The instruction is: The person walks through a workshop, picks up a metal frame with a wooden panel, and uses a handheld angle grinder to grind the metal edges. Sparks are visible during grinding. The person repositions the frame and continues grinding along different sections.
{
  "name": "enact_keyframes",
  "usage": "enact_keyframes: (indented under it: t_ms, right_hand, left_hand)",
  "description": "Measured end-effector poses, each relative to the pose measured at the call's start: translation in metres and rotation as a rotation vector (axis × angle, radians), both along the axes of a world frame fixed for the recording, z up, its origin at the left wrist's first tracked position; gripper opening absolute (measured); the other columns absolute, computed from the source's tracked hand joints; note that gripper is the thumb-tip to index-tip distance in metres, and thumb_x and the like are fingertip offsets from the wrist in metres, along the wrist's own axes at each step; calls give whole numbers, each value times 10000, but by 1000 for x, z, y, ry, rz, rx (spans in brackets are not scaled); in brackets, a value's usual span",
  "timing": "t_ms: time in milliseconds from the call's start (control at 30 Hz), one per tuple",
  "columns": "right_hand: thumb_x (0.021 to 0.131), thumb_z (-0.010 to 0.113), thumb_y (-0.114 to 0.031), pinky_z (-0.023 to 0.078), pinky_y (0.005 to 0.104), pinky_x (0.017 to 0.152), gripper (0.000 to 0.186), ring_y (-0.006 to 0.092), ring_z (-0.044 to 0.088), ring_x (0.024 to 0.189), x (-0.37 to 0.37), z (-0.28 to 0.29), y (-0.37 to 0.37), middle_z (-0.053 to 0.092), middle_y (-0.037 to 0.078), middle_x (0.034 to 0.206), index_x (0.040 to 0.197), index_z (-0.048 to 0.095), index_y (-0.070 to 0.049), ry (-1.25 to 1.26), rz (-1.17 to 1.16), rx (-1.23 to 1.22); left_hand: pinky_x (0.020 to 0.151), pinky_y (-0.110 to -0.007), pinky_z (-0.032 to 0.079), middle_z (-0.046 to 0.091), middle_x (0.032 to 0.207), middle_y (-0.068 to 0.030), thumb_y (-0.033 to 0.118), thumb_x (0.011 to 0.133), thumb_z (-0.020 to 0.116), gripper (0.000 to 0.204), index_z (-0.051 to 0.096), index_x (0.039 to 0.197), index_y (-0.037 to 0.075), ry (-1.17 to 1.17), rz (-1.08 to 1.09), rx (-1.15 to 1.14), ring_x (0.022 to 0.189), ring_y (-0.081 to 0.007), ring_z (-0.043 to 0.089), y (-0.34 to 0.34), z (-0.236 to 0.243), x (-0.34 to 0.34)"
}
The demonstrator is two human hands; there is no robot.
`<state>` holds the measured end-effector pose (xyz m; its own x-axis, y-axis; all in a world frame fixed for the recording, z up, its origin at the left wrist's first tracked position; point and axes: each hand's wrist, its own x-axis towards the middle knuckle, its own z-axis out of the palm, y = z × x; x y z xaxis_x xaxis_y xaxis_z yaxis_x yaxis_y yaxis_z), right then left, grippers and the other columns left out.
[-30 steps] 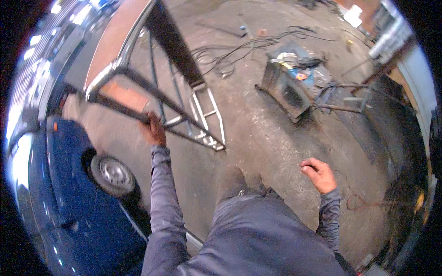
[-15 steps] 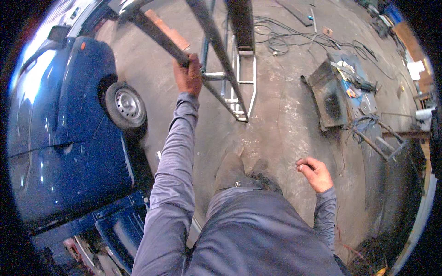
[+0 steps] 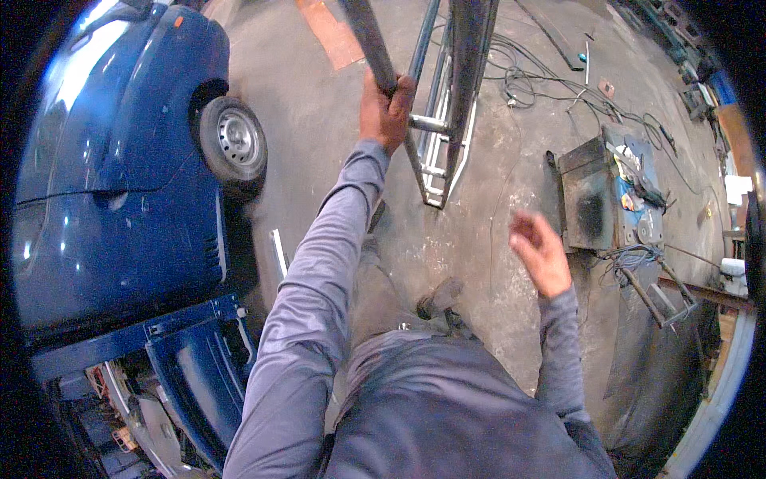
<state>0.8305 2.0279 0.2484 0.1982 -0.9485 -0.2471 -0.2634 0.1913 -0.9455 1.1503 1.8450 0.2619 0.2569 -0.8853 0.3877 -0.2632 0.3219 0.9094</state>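
Note:
My left hand (image 3: pixel 384 114) is wrapped round one grey metal tube of a long welded frame (image 3: pixel 428 124). The frame has parallel tubes with short crossbars and narrows to an end low over the concrete floor. Its other end runs out of the top of the view. My right hand (image 3: pixel 544 254) hangs in the air to the right of the frame, touching nothing. Its fingers are loosely bent with a gap to the thumb, slightly blurred, and nothing shows in them.
A blue vehicle (image 3: pixel 120 172) with a front wheel (image 3: pixel 232 140) stands at the left. Cables (image 3: pixel 550 84) lie on the floor ahead. At the right is a dark metal box-like stand (image 3: pixel 586 191) with tools on top. An orange-brown sheet (image 3: pixel 332 33) lies at the far left.
My left hand, still on the tube, and the frame sit further right and steeper in view. My right hand has risen and its fingers have loosened. My feet have shifted as the view moved.

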Motion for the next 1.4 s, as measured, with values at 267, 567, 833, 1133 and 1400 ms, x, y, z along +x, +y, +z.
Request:
enact_keyframes:
  t_ms: [267,567,833,1133,1400]
  right_hand:
    - [856,769,-277,495,421,1011,743,296,573,1225,108,57,-119,569,200,1364,1480,439,-42,-14,-256,-489]
    - [907,693,-206,505,338,910,414,174,618,989,150,78,-141,663,79,1060,1260,616,-5,19,-351,-583]
    - [908,690,-173,503,306,650,232,138,601,776,189,36,-173,630,18,897,1099,669,-44,-162,-646,-482]
    - [907,702,-195,501,306,667,257,142,575,743,194,51,-156,602,53,886,1064,618,-11,-41,-685,-548]
    - [985,578,-256,474,319,662,241,160,570,760,186,70,-161,579,36,909,1070,586,-31,-170,-884,-624]
  left_hand:
    - [760,-445,506,628,900,-166,381,982,645,405,479,1160,58,-127,-52,73,810,-319,624,-5,-20,26]
    - [829,-549,483,661,1059,-294,314,959,678,454,427,1264,89,-149,-335,98,1047,-529,607,-2,15,25]
    - [854,-525,498,653,1106,-279,322,966,669,472,448,1319,99,-65,-467,151,1060,-488,632,0,13,37]
    - [838,-419,521,709,1008,-176,378,914,719,388,636,1125,63,-344,-1030,242,939,-306,686,-50,45,78]
    - [841,-426,518,707,989,-168,372,909,698,360,645,1135,96,-293,-1291,152,947,-322,691,-69,26,71]
